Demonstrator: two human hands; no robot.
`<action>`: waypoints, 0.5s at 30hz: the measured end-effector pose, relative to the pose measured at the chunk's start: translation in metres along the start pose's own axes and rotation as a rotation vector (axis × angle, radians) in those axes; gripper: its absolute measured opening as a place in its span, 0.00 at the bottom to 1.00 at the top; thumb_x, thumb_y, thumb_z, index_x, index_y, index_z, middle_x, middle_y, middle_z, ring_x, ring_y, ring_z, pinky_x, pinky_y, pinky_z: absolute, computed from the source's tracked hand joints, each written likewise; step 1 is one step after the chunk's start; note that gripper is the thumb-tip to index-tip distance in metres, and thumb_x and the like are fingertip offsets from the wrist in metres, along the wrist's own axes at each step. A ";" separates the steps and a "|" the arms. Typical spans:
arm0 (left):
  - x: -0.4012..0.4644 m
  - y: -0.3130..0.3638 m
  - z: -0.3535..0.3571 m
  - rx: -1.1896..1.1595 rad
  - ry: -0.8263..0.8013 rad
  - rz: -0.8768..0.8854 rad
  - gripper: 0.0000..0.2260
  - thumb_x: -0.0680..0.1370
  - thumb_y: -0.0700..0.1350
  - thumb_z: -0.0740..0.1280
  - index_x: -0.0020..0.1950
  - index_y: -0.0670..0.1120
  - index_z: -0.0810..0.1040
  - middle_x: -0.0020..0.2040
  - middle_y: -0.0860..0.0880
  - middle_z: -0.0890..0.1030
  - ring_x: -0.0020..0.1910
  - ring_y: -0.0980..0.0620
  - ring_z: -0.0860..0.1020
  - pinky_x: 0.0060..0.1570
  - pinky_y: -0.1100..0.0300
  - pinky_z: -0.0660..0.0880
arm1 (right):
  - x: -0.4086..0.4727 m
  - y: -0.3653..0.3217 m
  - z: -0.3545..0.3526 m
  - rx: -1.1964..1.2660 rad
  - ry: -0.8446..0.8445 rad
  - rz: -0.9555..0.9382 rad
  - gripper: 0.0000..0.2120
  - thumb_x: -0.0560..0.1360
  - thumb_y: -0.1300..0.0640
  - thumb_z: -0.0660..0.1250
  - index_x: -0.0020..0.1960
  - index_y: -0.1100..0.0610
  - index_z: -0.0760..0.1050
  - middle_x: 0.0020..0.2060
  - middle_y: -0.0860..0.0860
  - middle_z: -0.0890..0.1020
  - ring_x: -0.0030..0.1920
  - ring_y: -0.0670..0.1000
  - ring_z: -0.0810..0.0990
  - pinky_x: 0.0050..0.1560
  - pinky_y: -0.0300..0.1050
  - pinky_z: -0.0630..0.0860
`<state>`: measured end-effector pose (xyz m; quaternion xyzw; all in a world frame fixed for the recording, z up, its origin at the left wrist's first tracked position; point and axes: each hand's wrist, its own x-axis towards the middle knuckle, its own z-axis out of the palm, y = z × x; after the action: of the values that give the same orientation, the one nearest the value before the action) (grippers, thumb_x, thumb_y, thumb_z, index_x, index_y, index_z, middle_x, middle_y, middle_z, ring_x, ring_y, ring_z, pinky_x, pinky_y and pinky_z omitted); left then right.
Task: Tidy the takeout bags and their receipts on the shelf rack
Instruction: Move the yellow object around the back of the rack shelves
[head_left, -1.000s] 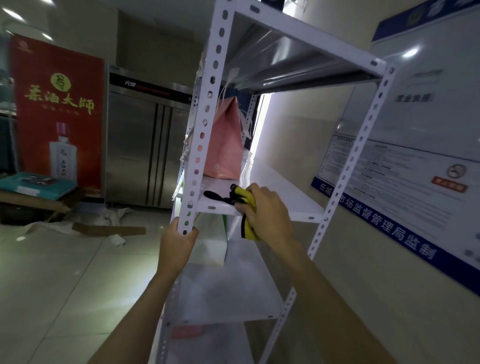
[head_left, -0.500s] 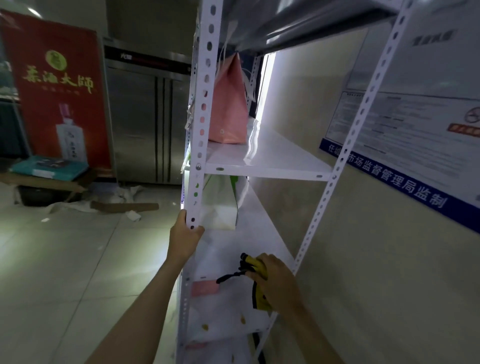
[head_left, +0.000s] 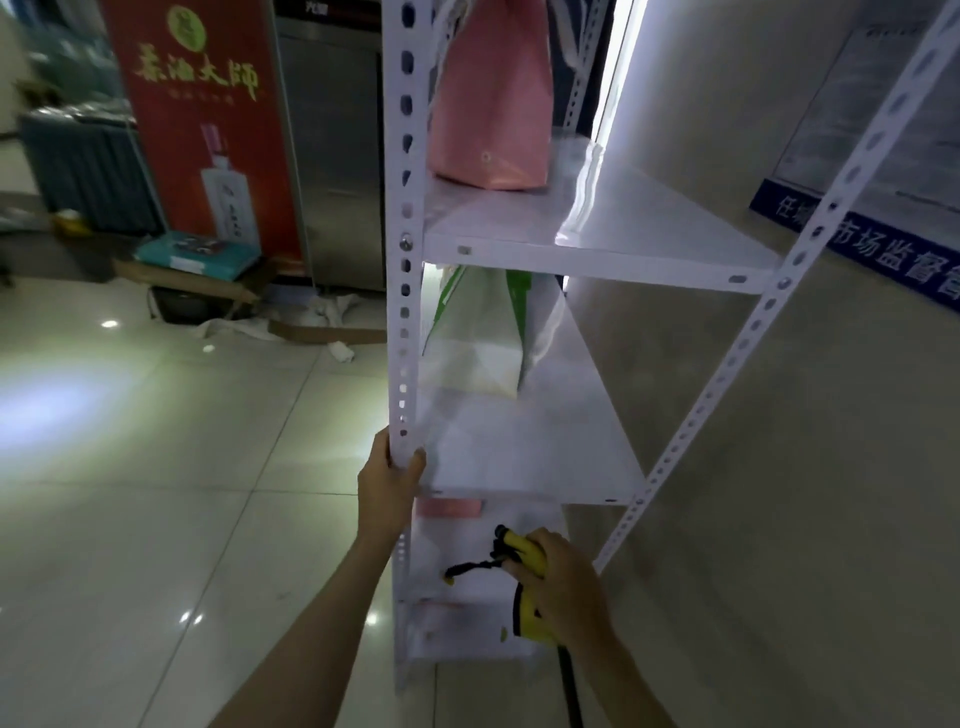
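We count two bags standing on the rack (head_left: 402, 218): one pink bag (head_left: 491, 104) on the upper shelf (head_left: 623, 228), one white-and-green bag (head_left: 475, 338) on the shelf below. Our left hand (head_left: 387, 486) closes its grip around the front post. Our right hand (head_left: 563, 582) grips one yellow tool (head_left: 527, 558) with a black strap, low beside the lower shelves, where pale bags lie blurred, uncountable. We make out no receipt clearly.

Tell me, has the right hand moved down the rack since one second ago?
Yes. The right hand, holding a yellow item, went down from the pink bag's shelf to below the green-and-white bag's shelf.
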<state>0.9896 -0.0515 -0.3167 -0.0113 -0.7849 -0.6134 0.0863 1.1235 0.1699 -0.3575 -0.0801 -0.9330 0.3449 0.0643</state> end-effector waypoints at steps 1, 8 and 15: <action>-0.005 -0.006 0.004 0.017 0.020 -0.007 0.14 0.80 0.47 0.70 0.65 0.47 0.75 0.48 0.52 0.82 0.42 0.61 0.78 0.38 0.68 0.71 | 0.002 0.006 0.004 0.008 -0.014 -0.004 0.14 0.76 0.39 0.69 0.43 0.47 0.70 0.39 0.44 0.76 0.41 0.44 0.77 0.36 0.40 0.70; -0.030 -0.054 0.033 0.024 0.159 -0.068 0.13 0.82 0.53 0.67 0.63 0.47 0.75 0.46 0.52 0.82 0.42 0.58 0.79 0.42 0.49 0.77 | 0.016 0.056 0.035 0.048 -0.121 -0.036 0.12 0.75 0.39 0.70 0.44 0.46 0.74 0.41 0.40 0.77 0.43 0.42 0.78 0.42 0.41 0.78; -0.052 -0.098 0.047 0.004 0.153 -0.090 0.19 0.78 0.55 0.72 0.67 0.56 0.74 0.58 0.60 0.82 0.58 0.63 0.79 0.56 0.61 0.77 | 0.024 0.094 0.069 0.083 -0.145 -0.096 0.14 0.74 0.36 0.65 0.52 0.44 0.78 0.42 0.41 0.78 0.44 0.42 0.78 0.43 0.42 0.79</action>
<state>1.0225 -0.0263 -0.4299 0.0711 -0.7769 -0.6143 0.1185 1.0976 0.2012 -0.4697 -0.0072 -0.9229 0.3846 0.0162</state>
